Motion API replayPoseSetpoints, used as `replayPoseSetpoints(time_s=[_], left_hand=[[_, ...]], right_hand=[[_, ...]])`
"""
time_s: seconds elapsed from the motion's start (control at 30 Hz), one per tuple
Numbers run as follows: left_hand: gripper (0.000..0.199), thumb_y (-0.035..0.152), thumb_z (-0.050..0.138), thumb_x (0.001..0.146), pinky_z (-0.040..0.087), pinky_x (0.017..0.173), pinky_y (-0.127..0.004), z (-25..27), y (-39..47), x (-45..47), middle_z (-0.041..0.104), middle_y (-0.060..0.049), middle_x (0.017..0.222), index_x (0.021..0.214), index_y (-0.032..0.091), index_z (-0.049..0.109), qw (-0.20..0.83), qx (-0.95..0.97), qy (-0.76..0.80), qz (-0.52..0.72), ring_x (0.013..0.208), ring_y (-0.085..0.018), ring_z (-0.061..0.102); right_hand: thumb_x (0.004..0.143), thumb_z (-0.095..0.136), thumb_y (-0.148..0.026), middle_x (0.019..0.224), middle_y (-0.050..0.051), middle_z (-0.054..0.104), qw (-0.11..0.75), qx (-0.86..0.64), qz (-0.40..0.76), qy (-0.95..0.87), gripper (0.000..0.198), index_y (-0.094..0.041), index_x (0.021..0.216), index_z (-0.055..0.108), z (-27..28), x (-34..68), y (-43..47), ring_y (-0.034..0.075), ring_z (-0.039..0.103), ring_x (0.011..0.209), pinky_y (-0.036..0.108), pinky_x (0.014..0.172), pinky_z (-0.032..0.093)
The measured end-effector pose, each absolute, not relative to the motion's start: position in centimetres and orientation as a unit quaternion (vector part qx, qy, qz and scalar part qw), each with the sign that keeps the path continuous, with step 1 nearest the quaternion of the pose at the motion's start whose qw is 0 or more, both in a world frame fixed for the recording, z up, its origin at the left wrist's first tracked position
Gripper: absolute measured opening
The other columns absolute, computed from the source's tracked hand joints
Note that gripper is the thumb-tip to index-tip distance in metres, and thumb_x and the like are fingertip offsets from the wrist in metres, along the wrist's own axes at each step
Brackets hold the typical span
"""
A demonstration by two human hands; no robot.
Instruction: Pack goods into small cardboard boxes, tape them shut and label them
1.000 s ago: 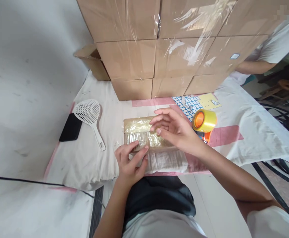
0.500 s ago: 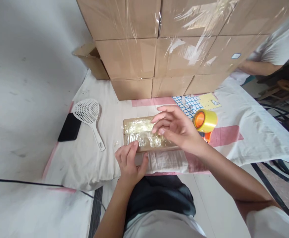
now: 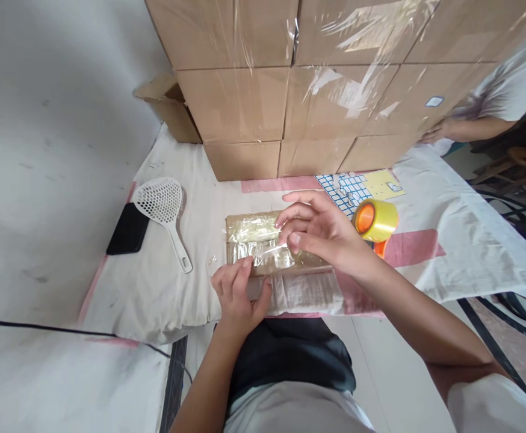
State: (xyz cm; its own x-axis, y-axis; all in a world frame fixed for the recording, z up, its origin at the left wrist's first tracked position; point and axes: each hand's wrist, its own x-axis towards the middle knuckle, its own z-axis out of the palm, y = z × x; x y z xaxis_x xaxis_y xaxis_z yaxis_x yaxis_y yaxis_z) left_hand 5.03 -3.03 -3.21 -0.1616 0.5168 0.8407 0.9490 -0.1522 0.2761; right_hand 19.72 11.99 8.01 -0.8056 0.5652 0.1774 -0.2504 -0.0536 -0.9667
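Note:
A flat brown cardboard box (image 3: 256, 231) lies near the table's front edge, its top covered with shiny clear tape. My left hand (image 3: 238, 294) rests at the box's near left corner, fingertips on its edge and thumb apart from the fingers. Over the right part of the box is my right hand (image 3: 324, 234), fingers loosely bent and spread, with nothing visible in them. It hides that end of the box. Just right of this hand stands a yellow tape roll (image 3: 386, 221) with an orange core, on an orange dispenser partly hidden beneath it.
Stacked cardboard cartons (image 3: 245, 105) wrapped in clear film rise behind. On the left lie a white slotted skimmer (image 3: 160, 201) and a black flat object (image 3: 127, 231). An open carton (image 3: 179, 120) stands beside the stack. At right, another person's hand (image 3: 439, 129) is near the cartons.
My hands stay almost in the same place and pose. The view has shifted slightly. More of the other person's hand shows beside the stack.

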Motion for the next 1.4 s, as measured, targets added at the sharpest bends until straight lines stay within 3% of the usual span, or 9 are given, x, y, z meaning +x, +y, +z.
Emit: replayPoseSetpoints(time_s=[0.73,0.9,1.03,1.4], left_hand=[[0.075,0.016,0.075,0.082,0.048,0.093,-0.041,-3.03,-3.0,5.06,0.064,-0.014,0.115,0.15,0.019,0.044,0.239,-0.605,-0.607,-0.457,0.105,-0.026,0.056],[0.06,0.013,0.074,0.081,0.047,0.092,-0.039,-2.88,-3.12,5.03,0.06,-0.01,0.117,0.137,0.031,0.059,0.218,-0.61,-0.617,-0.446,0.105,-0.025,0.054],[0.055,0.011,0.075,0.078,0.046,0.093,-0.04,-3.04,-3.22,4.95,0.058,-0.01,0.117,0.129,0.031,0.067,0.214,-0.617,-0.618,-0.437,0.105,-0.025,0.052],[0.047,0.009,0.073,0.078,0.043,0.096,-0.041,-2.84,-3.08,5.23,0.058,-0.01,0.114,0.121,0.029,0.071,0.212,-0.614,-0.619,-0.441,0.105,-0.025,0.051]], right_hand=[[0.084,0.082,-0.027,0.103,0.001,0.066,0.285,-0.192,0.709,-0.616,0.053,-0.028,0.125,0.048,7.55,19.39,11.74,0.015,0.07,0.088,0.027,0.07,0.057],[0.085,0.08,-0.025,0.101,0.001,0.066,0.273,-0.197,0.708,-0.621,0.051,-0.028,0.125,0.047,7.6,19.32,11.9,0.015,0.069,0.087,0.028,0.071,0.057],[0.085,0.08,-0.025,0.102,0.001,0.065,0.274,-0.194,0.705,-0.625,0.052,-0.029,0.124,0.046,7.57,19.28,11.94,0.016,0.068,0.089,0.029,0.071,0.058],[0.086,0.076,-0.021,0.108,0.002,0.061,0.29,-0.206,0.674,-0.648,0.053,-0.03,0.126,0.043,7.49,19.0,11.94,0.015,0.069,0.085,0.032,0.073,0.061]])
